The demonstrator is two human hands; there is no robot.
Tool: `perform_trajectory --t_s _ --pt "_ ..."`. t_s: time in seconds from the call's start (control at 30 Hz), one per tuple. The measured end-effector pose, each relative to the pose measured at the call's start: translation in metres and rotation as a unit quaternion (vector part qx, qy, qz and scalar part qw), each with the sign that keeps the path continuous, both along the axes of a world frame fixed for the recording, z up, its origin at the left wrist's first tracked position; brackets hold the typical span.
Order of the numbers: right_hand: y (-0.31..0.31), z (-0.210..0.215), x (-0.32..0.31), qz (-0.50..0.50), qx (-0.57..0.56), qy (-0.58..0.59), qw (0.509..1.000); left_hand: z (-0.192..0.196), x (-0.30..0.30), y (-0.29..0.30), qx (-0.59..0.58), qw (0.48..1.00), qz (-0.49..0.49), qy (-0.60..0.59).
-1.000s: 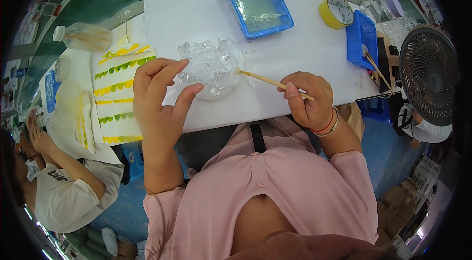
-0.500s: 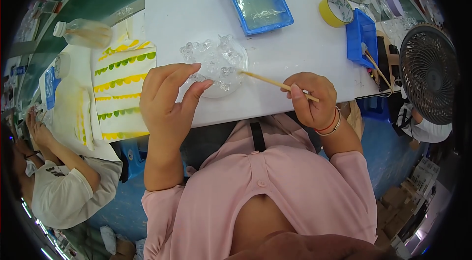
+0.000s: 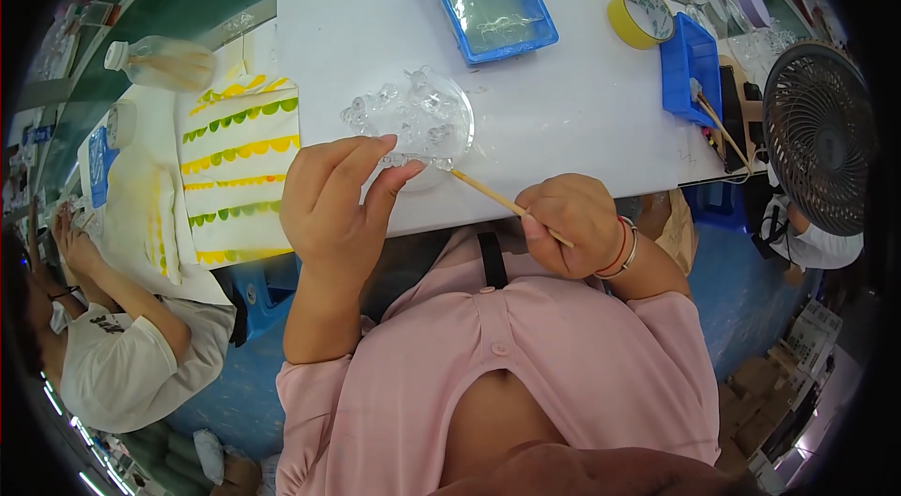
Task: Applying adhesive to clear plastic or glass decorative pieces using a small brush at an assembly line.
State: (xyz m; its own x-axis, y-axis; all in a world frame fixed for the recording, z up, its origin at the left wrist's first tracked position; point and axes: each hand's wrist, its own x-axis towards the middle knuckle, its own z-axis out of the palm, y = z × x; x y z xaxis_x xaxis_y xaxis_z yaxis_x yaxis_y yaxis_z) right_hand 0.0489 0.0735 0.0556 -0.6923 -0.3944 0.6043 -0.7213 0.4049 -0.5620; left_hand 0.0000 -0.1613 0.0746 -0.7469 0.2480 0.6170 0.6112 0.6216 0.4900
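Observation:
My left hand [image 3: 343, 196] pinches a small clear piece [image 3: 434, 161] between thumb and fingers, over the near rim of a round clear plate [image 3: 466, 121]. Several clear, knobbly pieces [image 3: 413, 111] lie on that plate; their exact shape is hard to make out. In my right hand [image 3: 574, 224] is a thin wooden stick [image 3: 490, 194], slanting up to the left. Its far tip meets, or nearly meets, the right end of the clear piece. Whether the tip carries bristles cannot be seen.
A blue tray of clear liquid [image 3: 493, 3] stands at the back. To the right are yellow tape [image 3: 641, 15], a blue bin [image 3: 690, 74] and a black fan [image 3: 818, 139]. Patterned cloth [image 3: 239, 177] and a bottle [image 3: 169, 62] lie left, near a co-worker [image 3: 131, 346].
The stick's tip has come down from the plate to the clear piece, as my right hand lowered toward me. My left hand shifted slightly right. A clear plate on the green surface slid right.

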Motion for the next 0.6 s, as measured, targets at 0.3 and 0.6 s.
perform_trajectory --t_s 0.3,0.6 --pt "-0.006 -0.007 -0.007 -0.023 -0.033 -0.008 0.999 -0.001 0.002 0.007 0.018 1.0 0.017 -0.001" --pt "0.002 0.0 -0.011 -0.033 -0.029 -0.051 0.998 -0.001 0.0 0.012 0.019 0.999 -0.001 0.031"
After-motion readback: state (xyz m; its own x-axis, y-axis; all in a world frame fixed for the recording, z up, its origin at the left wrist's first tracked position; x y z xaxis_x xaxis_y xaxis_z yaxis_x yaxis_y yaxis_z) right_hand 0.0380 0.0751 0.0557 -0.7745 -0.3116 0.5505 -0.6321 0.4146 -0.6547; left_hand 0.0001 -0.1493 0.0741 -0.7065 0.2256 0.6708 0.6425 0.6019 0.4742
